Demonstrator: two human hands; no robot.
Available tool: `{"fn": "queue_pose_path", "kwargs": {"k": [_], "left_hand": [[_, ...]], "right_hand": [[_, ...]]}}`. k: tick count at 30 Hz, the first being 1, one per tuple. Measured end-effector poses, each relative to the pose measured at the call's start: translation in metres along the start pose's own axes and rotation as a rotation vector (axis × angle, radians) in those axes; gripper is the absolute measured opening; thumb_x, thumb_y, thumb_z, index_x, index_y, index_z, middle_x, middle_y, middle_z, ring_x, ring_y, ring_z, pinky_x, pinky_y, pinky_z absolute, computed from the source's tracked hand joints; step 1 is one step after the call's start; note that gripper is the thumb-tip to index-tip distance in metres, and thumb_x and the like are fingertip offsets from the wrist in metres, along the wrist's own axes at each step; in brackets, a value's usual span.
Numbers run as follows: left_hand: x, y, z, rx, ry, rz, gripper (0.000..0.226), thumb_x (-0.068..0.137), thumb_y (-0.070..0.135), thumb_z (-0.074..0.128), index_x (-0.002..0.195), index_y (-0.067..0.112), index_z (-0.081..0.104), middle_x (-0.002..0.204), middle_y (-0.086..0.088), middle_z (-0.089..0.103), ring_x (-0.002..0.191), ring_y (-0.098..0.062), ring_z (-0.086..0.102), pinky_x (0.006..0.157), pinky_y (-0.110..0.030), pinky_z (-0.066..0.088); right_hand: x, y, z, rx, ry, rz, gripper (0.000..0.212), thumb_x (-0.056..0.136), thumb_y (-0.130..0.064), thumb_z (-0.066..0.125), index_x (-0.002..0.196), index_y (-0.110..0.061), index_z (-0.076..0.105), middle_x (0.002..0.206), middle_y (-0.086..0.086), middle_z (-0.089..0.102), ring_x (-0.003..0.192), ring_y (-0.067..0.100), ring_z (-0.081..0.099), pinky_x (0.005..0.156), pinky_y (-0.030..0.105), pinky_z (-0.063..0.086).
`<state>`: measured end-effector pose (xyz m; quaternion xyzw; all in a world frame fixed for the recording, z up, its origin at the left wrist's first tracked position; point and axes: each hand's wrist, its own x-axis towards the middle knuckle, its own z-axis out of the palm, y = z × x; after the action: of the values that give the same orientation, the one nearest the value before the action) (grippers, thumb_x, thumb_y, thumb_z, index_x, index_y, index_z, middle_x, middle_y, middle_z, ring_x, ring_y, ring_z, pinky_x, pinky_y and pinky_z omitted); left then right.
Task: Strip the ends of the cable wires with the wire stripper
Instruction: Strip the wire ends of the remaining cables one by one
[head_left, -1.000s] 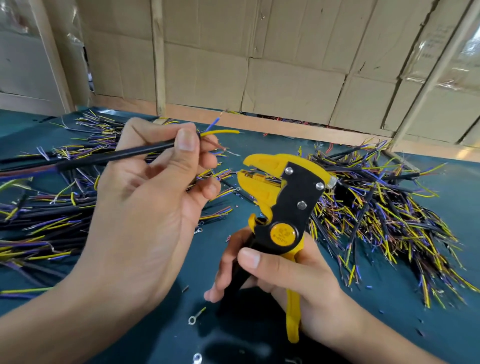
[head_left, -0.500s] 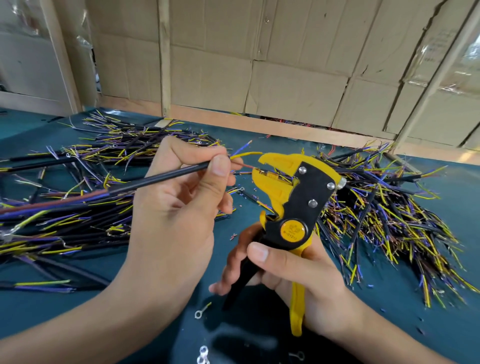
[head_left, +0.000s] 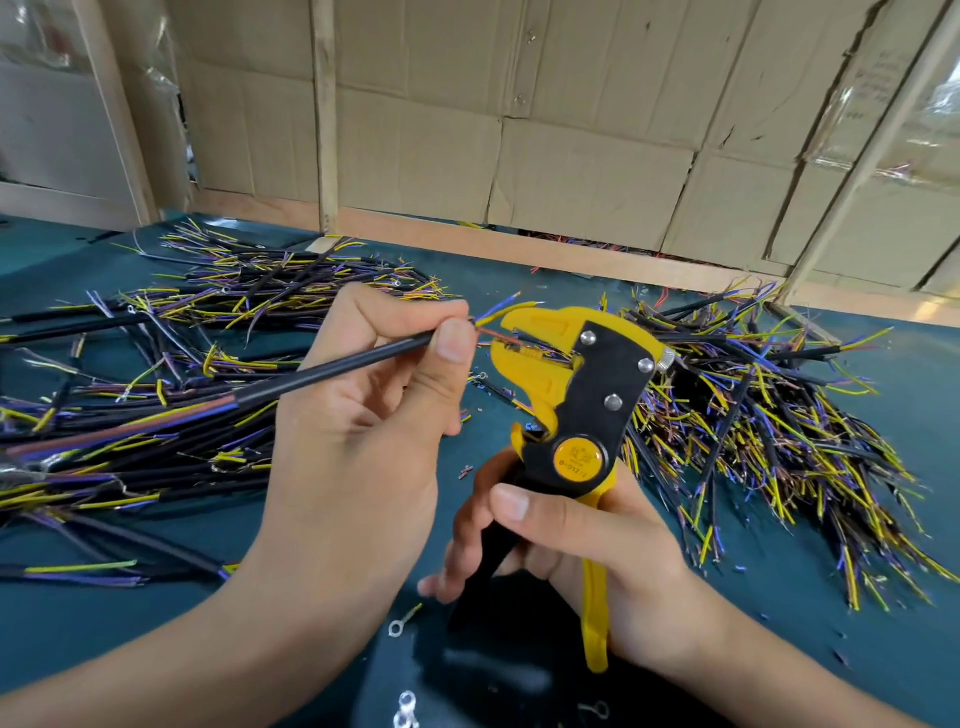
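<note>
Pinching a black cable (head_left: 337, 366) between thumb and fingers, my left hand (head_left: 374, 410) is feeding its red wire (head_left: 501, 339) between the open jaws of the wire stripper (head_left: 576, 415). My right hand (head_left: 587, 561) is gripping the stripper's handles above the green bench (head_left: 104, 623), between two cable piles.

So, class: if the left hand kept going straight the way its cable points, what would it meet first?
Probably the wire stripper: the left hand aims its cable at the open yellow jaws, the red wire already between them.
</note>
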<state>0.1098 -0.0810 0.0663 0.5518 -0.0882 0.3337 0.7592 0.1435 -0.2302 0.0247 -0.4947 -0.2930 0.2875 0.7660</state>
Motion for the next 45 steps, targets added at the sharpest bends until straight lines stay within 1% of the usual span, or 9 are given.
{"fn": "queue_pose_path", "kwargs": {"k": [7,12,15,20,24,29,34,39,45], "left_hand": [[0.003,-0.011,-0.006,0.103,-0.011,0.051,0.006,0.087,0.031,0.065,0.088,0.026,0.066,0.068,0.018,0.058,0.065,0.003,0.052,0.063,-0.008,0.04],[0.023,-0.013,-0.02,0.162,0.031,-0.04,0.024,0.088,0.044,0.064,0.077,0.023,0.067,0.07,0.008,0.058,0.064,-0.01,0.05,0.061,-0.028,0.042],[0.03,-0.006,-0.025,0.333,-0.293,-0.047,0.024,0.092,0.041,0.066,0.073,0.026,0.069,0.063,0.005,0.062,0.056,-0.006,0.054,0.057,-0.026,0.045],[0.026,-0.001,-0.022,0.292,-0.678,-0.122,0.02,0.096,0.024,0.061,0.077,0.02,0.065,0.072,-0.001,0.069,0.063,-0.013,0.062,0.061,-0.028,0.052],[0.05,-0.015,-0.048,0.901,-0.58,0.074,0.031,0.088,0.061,0.06,0.093,0.032,0.069,0.086,0.015,0.064,0.082,0.001,0.054,0.073,-0.012,0.036],[0.067,-0.024,-0.073,1.705,-0.833,0.115,0.039,0.086,0.074,0.045,0.112,0.047,0.059,0.089,0.02,0.045,0.095,-0.006,0.027,0.075,-0.034,0.015],[0.058,-0.029,-0.065,1.644,-0.766,0.083,0.021,0.094,0.055,0.049,0.101,0.04,0.063,0.085,0.018,0.047,0.096,-0.007,0.036,0.077,-0.034,0.016],[0.055,-0.019,-0.063,1.249,-0.61,0.091,0.008,0.088,0.041,0.067,0.081,0.037,0.067,0.085,0.015,0.06,0.086,-0.001,0.053,0.094,-0.041,0.037],[0.052,-0.016,-0.058,1.03,-0.605,0.233,0.006,0.091,0.027,0.068,0.086,0.028,0.07,0.081,0.011,0.065,0.08,-0.011,0.061,0.076,-0.033,0.047]], "right_hand": [[0.003,0.001,0.011,-0.21,0.238,-0.102,0.028,0.071,-0.03,0.067,0.053,-0.012,0.053,0.042,0.011,0.046,0.033,0.023,0.046,0.041,0.026,0.041],[0.014,-0.003,0.013,0.062,0.152,-0.076,0.053,0.07,-0.039,0.087,0.098,0.003,0.07,0.073,0.024,0.061,0.067,0.039,0.064,0.073,0.058,0.053],[0.018,-0.012,0.01,0.11,0.211,-0.113,0.07,0.068,-0.044,0.091,0.118,-0.001,0.068,0.073,0.022,0.059,0.065,0.036,0.063,0.07,0.059,0.058],[0.014,-0.02,-0.001,0.011,0.294,-0.19,0.013,0.086,-0.009,0.07,0.093,0.002,0.066,0.074,0.022,0.06,0.067,0.037,0.064,0.072,0.054,0.057],[0.016,-0.042,-0.013,0.006,0.475,-0.322,0.011,0.079,-0.004,0.071,0.086,-0.003,0.062,0.074,0.02,0.061,0.066,0.037,0.065,0.071,0.051,0.059],[0.003,-0.08,-0.045,-0.119,0.917,-0.547,0.011,0.093,0.0,0.061,0.088,-0.01,0.058,0.086,0.018,0.062,0.071,0.032,0.066,0.077,0.051,0.061],[-0.006,-0.096,-0.057,-0.135,0.957,-0.402,0.004,0.096,-0.008,0.06,0.099,-0.009,0.057,0.096,0.017,0.07,0.077,0.03,0.071,0.086,0.053,0.06],[-0.003,-0.099,-0.034,0.005,0.953,-0.45,0.027,0.101,-0.006,0.05,0.079,-0.014,0.063,0.063,0.006,0.061,0.061,0.026,0.064,0.091,0.056,0.057],[0.001,-0.079,-0.022,-0.112,0.751,-0.558,0.039,0.084,0.001,0.061,0.122,-0.003,0.056,0.072,0.016,0.051,0.07,0.038,0.059,0.073,0.046,0.058]]}}
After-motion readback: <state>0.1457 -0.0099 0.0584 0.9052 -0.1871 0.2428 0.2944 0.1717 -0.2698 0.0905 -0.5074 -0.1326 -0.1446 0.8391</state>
